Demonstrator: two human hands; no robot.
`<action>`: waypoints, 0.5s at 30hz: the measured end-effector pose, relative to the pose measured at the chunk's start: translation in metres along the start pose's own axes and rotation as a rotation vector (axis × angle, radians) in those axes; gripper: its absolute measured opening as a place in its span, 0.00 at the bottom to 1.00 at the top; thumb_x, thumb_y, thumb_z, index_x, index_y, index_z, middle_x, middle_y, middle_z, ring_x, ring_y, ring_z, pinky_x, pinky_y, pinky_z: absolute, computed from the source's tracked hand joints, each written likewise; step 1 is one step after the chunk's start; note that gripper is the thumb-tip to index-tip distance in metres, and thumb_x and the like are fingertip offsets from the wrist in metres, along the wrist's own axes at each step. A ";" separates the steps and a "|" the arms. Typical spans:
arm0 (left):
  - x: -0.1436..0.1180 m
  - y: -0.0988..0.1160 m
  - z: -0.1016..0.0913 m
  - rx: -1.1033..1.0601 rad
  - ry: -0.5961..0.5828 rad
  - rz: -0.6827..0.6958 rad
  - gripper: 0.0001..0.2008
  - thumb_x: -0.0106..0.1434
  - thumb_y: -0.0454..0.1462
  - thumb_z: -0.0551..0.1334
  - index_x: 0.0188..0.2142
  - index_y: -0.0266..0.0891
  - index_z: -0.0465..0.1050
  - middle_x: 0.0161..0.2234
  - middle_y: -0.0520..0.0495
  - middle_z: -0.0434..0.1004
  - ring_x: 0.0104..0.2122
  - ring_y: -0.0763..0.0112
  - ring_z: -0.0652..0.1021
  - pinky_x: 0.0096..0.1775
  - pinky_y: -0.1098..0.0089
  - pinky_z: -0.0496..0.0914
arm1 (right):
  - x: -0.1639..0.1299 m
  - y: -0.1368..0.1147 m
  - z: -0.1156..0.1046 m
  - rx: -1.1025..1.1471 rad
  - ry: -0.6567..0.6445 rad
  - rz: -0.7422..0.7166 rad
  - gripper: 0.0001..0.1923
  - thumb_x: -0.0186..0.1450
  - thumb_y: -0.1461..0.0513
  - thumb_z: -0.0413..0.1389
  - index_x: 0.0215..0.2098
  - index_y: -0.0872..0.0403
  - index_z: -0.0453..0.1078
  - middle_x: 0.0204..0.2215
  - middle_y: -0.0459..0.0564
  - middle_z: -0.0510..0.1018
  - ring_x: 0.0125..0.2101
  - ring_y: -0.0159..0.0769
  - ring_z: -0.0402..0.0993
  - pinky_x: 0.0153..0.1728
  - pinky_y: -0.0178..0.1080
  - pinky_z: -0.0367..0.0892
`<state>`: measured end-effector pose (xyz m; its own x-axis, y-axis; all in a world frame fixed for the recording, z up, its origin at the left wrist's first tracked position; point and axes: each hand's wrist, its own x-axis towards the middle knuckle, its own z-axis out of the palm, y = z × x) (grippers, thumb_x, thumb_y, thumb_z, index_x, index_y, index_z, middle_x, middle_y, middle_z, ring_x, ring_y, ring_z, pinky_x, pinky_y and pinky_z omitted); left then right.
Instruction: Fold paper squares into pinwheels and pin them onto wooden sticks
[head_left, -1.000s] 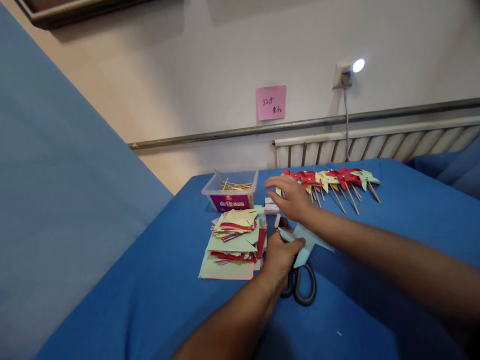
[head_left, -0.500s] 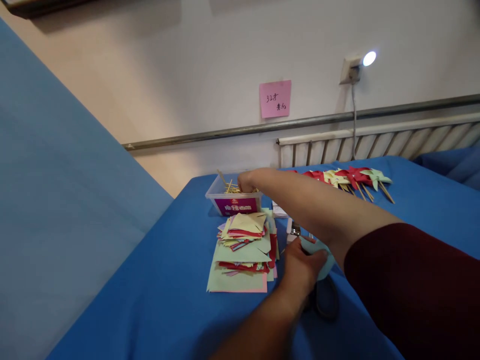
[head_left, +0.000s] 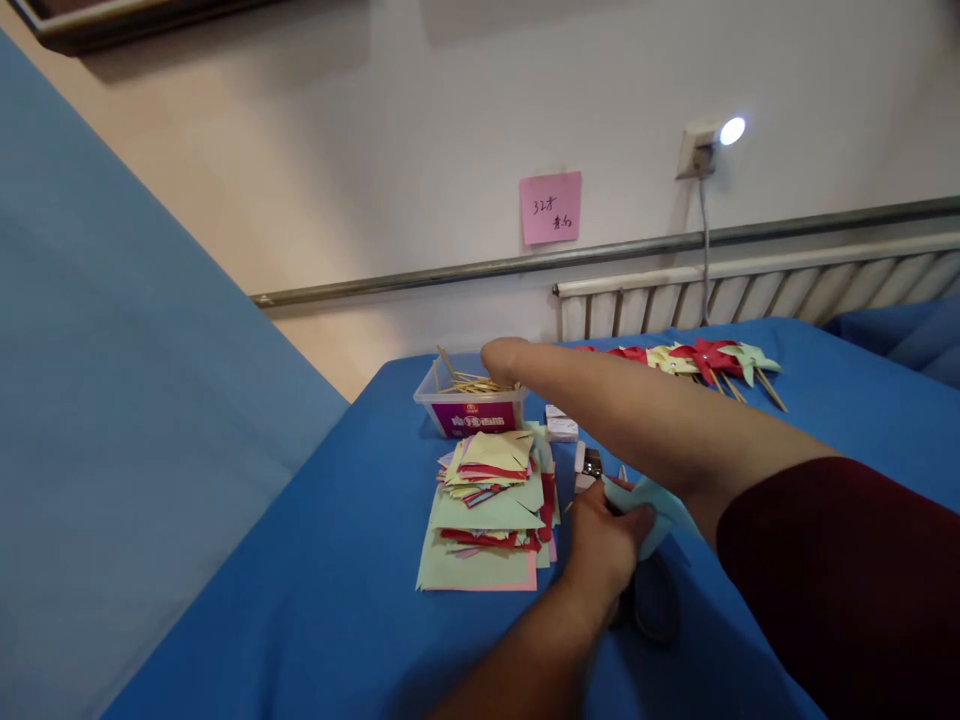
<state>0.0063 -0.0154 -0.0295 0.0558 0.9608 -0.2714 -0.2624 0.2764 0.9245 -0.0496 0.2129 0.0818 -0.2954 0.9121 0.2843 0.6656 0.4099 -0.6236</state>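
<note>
My left hand (head_left: 611,540) is closed on a light blue paper pinwheel (head_left: 664,505), pinched between thumb and fingers; its folded blades are partly covered by my right arm. Reaching across from the right, my right hand (head_left: 504,360) is at the right side of a clear plastic box (head_left: 427,393) of thin wooden sticks (head_left: 472,382). Its fingers are hidden behind the hand, so I cannot see what they hold. Just beyond my left hand lies a stapler-like metal and white tool (head_left: 588,465). Black scissor handles (head_left: 655,600) show beneath the blue paper.
A stack of cut coloured paper (head_left: 487,510) lies left of my left hand, in front of the box. Small white boxes (head_left: 561,424) stand beside it. Finished pinwheels (head_left: 705,358) lie at the back right of the blue-covered table (head_left: 315,560). A radiator (head_left: 750,290) runs along the wall.
My right hand has lifted slightly within or above the stick box, and its forearm has shifted a little right. My left hand still holds the blue pinwheel. The view has tilted slightly up.
</note>
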 end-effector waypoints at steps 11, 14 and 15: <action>0.007 0.006 -0.004 0.094 0.054 0.074 0.08 0.46 0.34 0.66 0.28 0.37 0.73 0.23 0.52 0.73 0.22 0.73 0.71 0.27 0.72 0.65 | -0.156 0.030 -0.096 0.190 0.378 -0.073 0.12 0.67 0.54 0.53 0.32 0.53 0.70 0.26 0.47 0.77 0.28 0.36 0.72 0.30 0.37 0.64; 0.009 0.006 -0.006 0.104 0.081 0.104 0.10 0.45 0.35 0.68 0.29 0.36 0.74 0.24 0.50 0.75 0.23 0.73 0.72 0.28 0.72 0.66 | -0.215 0.054 -0.111 0.525 0.445 -0.012 0.13 0.60 0.53 0.61 0.26 0.53 0.70 0.22 0.44 0.73 0.22 0.30 0.66 0.24 0.34 0.60; 0.009 0.007 -0.006 0.107 0.102 0.111 0.10 0.45 0.36 0.69 0.29 0.35 0.74 0.24 0.50 0.75 0.22 0.73 0.72 0.27 0.72 0.65 | -0.230 0.062 -0.115 0.625 0.438 0.023 0.12 0.58 0.54 0.62 0.26 0.53 0.70 0.21 0.43 0.71 0.20 0.29 0.64 0.22 0.34 0.58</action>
<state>-0.0005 -0.0052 -0.0274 -0.0675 0.9801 -0.1867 -0.1571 0.1743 0.9721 0.1386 0.0279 0.0608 0.0991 0.8887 0.4477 0.1182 0.4362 -0.8920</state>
